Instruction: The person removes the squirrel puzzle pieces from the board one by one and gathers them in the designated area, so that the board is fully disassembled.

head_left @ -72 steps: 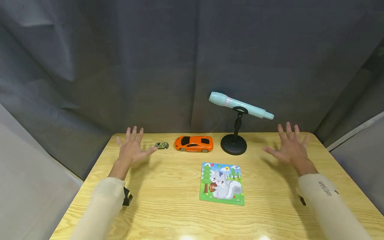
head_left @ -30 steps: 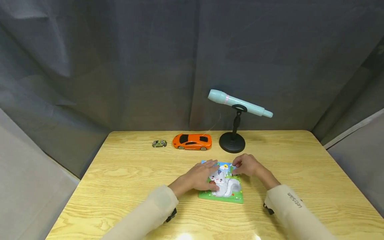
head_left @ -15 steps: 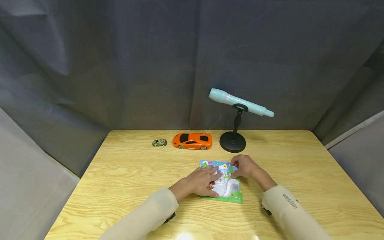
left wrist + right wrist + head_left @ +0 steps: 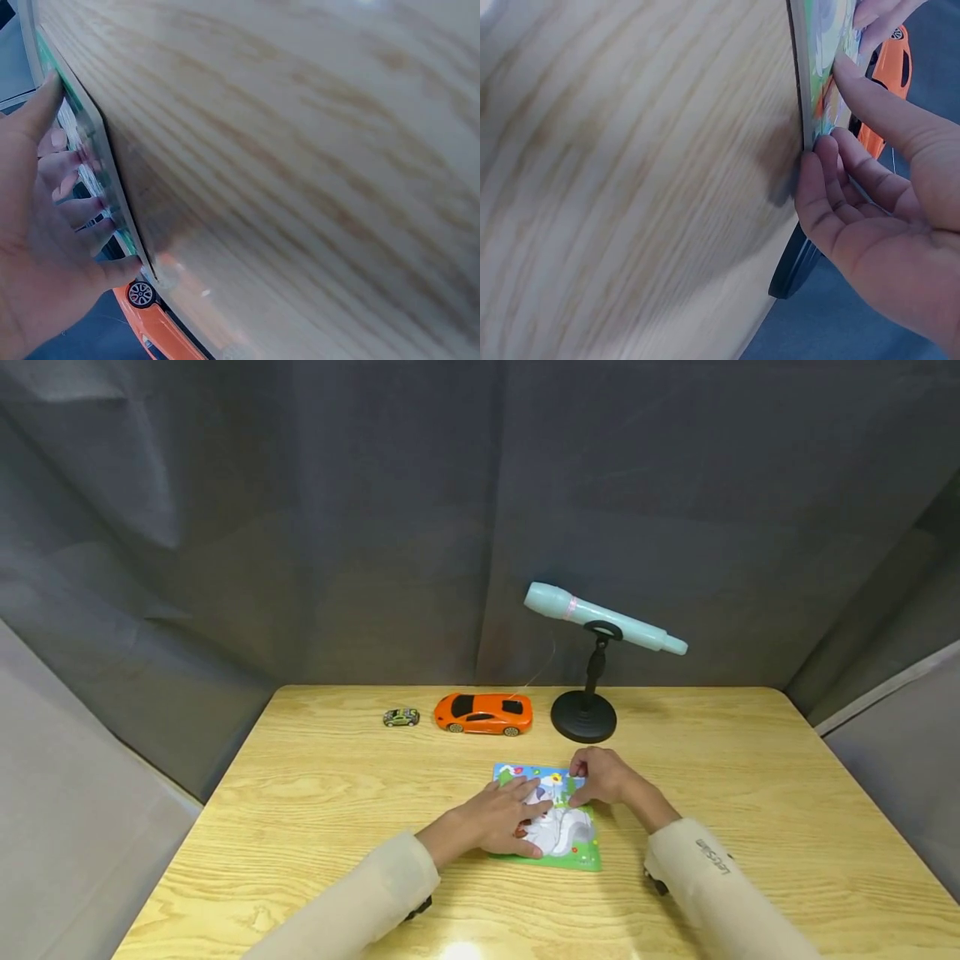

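A square puzzle board (image 4: 561, 832) with a grey squirrel and green trees lies flat on the table in the head view. My left hand (image 4: 501, 818) rests on its left half with the fingers spread, covering part of the squirrel. At the upper right corner, my right hand (image 4: 604, 777) grips the board with curled fingers. The right wrist view has the right thumb (image 4: 877, 97) on the printed face and the fingertips bunched at the corner. In the left wrist view, the left thumb and fingers reach across the board (image 4: 112, 180) near its edge.
Behind the board stand a small green toy car (image 4: 401, 717), an orange toy car (image 4: 483, 714) and a black stand (image 4: 584, 717) holding a light blue microphone (image 4: 551, 600). A dark curtain (image 4: 375, 527) hangs at the back edge of the wooden table (image 4: 315, 793).
Both hands were raised apart over the table's sides, then came inward onto the puzzle board. Since a second ago the board has shifted slightly left, and the left hand has slid a little toward me.
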Demonstrator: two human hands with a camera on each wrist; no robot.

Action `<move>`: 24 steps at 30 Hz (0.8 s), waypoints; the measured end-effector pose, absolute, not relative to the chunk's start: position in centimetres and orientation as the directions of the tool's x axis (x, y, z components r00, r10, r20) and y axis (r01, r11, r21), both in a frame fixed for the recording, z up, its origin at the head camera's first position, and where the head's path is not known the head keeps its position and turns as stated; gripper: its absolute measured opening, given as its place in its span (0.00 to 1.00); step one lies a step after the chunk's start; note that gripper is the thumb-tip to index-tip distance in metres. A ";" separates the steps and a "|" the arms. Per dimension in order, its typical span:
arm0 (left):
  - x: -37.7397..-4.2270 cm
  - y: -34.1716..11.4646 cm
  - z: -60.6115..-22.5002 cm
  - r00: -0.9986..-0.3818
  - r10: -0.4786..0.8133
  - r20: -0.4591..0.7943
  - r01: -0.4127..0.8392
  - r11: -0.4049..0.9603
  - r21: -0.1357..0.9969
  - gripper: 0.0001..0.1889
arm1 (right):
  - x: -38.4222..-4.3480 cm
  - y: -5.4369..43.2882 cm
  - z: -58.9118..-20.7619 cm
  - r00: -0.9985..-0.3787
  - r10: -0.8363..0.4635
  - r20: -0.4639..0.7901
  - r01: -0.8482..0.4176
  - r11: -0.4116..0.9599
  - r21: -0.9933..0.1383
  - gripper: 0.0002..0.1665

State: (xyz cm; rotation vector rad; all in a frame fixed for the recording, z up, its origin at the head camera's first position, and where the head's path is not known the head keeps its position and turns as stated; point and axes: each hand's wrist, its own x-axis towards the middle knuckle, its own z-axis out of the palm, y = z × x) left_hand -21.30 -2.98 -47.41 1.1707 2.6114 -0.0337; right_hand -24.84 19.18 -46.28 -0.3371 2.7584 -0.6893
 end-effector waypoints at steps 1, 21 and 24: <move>-21.3 -3.0 -47.4 -0.632 0.730 -0.260 0.737 0.670 0.092 0.39 | -24.9 19.1 -46.3 -0.935 -0.287 -0.210 -0.155 0.860 -0.486 0.23; -21.3 -3.9 -47.2 -0.656 0.706 -0.266 0.712 0.696 0.092 0.40 | -25.8 18.9 -46.3 -0.941 -0.317 -0.118 -0.181 0.766 -0.617 0.02; -21.3 -4.0 -47.2 -0.658 0.705 -0.265 0.710 0.698 0.093 0.40 | -25.7 19.1 -46.2 -0.942 -0.323 -0.092 -0.180 0.716 -0.675 0.02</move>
